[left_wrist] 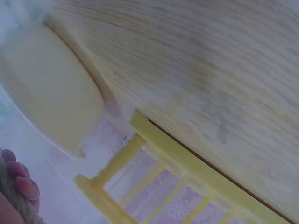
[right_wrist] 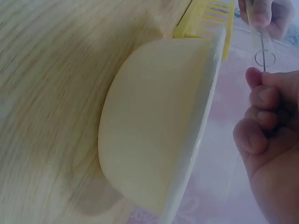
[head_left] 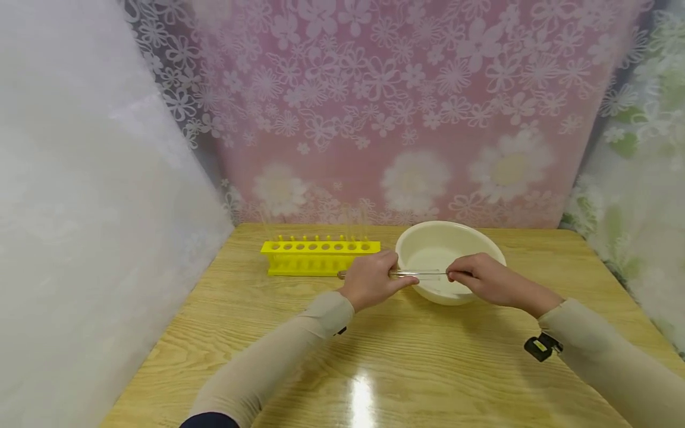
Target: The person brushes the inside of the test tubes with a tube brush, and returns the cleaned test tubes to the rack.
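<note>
Over the near left rim of a cream basin (head_left: 489,249), my left hand (head_left: 371,278) grips a clear glass test tube (head_left: 428,275) lying level, its open mouth facing right. My right hand (head_left: 481,276) pinches the thin wire handle of a test tube brush (right_wrist: 263,44), which runs into that mouth. Fuzzy brownish bristles (left_wrist: 16,196) show beside the left fingers in the left wrist view. At the tube's left end a brownish tip sticks out past the left hand. The palm hides the middle of the tube.
Behind the left hand stands a yellow test tube rack (head_left: 321,246) with a few clear tubes (head_left: 364,221) upright at its ends. The wooden table (head_left: 407,356) ends at a pink flowered curtain (head_left: 374,119). A pale sheet (head_left: 107,208) hangs along the left.
</note>
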Tool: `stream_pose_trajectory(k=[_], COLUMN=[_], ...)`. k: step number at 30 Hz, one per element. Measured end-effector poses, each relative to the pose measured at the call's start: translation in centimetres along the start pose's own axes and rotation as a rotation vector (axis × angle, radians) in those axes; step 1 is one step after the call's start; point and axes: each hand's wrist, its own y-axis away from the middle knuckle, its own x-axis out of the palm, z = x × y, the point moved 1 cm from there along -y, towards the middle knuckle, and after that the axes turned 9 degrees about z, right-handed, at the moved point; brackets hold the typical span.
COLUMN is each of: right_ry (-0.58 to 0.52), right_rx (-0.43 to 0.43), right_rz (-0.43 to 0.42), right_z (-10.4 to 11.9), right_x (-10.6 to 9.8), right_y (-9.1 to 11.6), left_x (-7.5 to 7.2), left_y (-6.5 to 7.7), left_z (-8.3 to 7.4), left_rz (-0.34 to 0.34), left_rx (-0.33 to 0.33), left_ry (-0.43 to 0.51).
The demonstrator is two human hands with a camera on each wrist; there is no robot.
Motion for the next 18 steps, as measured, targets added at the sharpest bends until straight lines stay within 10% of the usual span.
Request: stream_pose_trajectory(k=[18], right_ry=[0.035], right_rx=[0.114], right_rz=[-0.069], right_z=[-2.8], right_x=[-2.8], right_y=[5.6], left_x=[-0.2], left_y=[0.7], left_z=[2.1], left_rz=[-0.001], left_rx=[-0.066], left_ry=[0.060])
